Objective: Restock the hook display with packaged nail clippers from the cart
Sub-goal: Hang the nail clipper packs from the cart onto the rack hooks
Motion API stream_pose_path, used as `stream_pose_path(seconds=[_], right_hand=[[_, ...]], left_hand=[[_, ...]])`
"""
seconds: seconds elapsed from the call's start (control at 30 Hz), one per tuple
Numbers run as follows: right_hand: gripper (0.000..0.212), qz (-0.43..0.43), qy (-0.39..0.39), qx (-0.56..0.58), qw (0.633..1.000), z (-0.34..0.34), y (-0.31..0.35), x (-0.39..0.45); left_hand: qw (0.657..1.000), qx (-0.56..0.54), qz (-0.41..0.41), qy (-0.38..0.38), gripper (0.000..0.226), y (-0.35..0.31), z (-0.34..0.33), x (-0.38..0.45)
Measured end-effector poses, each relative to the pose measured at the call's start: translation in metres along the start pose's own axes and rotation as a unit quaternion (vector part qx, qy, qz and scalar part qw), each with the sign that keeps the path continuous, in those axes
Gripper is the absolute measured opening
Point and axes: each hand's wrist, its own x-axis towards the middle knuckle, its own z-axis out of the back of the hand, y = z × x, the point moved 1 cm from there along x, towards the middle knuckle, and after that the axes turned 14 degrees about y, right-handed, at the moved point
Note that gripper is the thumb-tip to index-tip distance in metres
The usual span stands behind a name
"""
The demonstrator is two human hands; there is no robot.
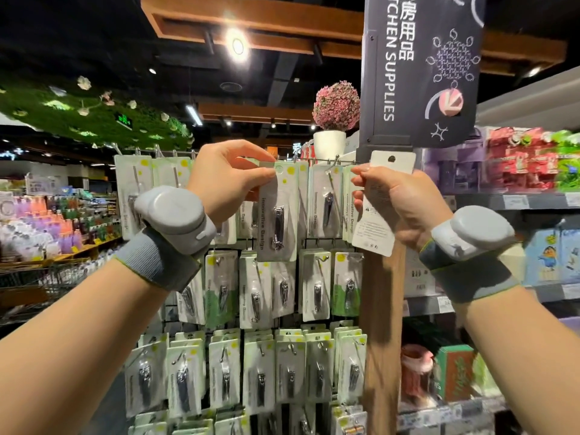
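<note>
My left hand [227,177] pinches the top of a packaged nail clipper [277,215] at its hang hole, up against the top row of the hook display [326,163]. The pack faces me, showing a silver clipper on a pale green card. My right hand [397,199] grips another pack [381,196] with its white back side toward me, hang hole at the top, just right of the display. Rows of the same packs hang below on several hooks [292,346].
A wooden post [381,324] with a dark "Kitchen Supplies" sign [420,67] stands right of the display. Shelves of boxed goods [518,171] lie further right. A potted pink plant [334,120] sits behind the top. A wire cart [47,287] is at lower left.
</note>
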Motion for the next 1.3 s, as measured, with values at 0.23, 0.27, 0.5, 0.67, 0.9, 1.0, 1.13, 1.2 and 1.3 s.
stream_pose_path(seconds=[0.23,0.27,0.5,0.67,0.9,1.0,1.13,1.2,1.3], right_hand=[[0.012,-0.017,0.064,-0.141,0.988,-0.025,-0.030,-0.018],[0.011,-0.023,0.076,-0.141,0.987,-0.031,-0.034,-0.020],[0.015,-0.039,0.100,-0.132,0.985,-0.082,-0.064,-0.036],[0.008,-0.049,0.095,-0.117,0.987,-0.115,-0.086,-0.042],[0.009,-0.063,0.077,-0.122,0.988,-0.147,-0.112,-0.037],[0.016,-0.070,0.083,-0.145,0.983,-0.159,-0.123,-0.032],[0.015,-0.088,0.096,-0.158,0.979,-0.172,-0.134,-0.029],[0.019,-0.094,0.102,-0.173,0.975,-0.177,-0.144,-0.022],[0.022,-0.093,0.101,-0.220,0.966,-0.184,-0.159,-0.010]], left_hand=[[1.000,-0.020,0.018,0.017,0.014,0.008,-0.002,-0.031],[0.999,-0.018,0.020,0.018,0.015,0.008,0.001,-0.036],[0.999,-0.005,0.044,0.019,0.017,0.022,0.033,-0.068],[0.998,0.023,0.065,0.011,0.015,0.041,0.059,-0.087],[0.996,-0.007,0.078,0.038,0.012,0.055,0.088,-0.103],[0.997,0.006,0.077,0.030,0.013,0.063,0.098,-0.109],[0.995,0.013,0.101,0.020,0.007,0.080,0.109,-0.113],[0.993,0.005,0.117,0.014,0.007,0.091,0.117,-0.113],[0.992,0.003,0.129,0.001,0.011,0.102,0.126,-0.115]])
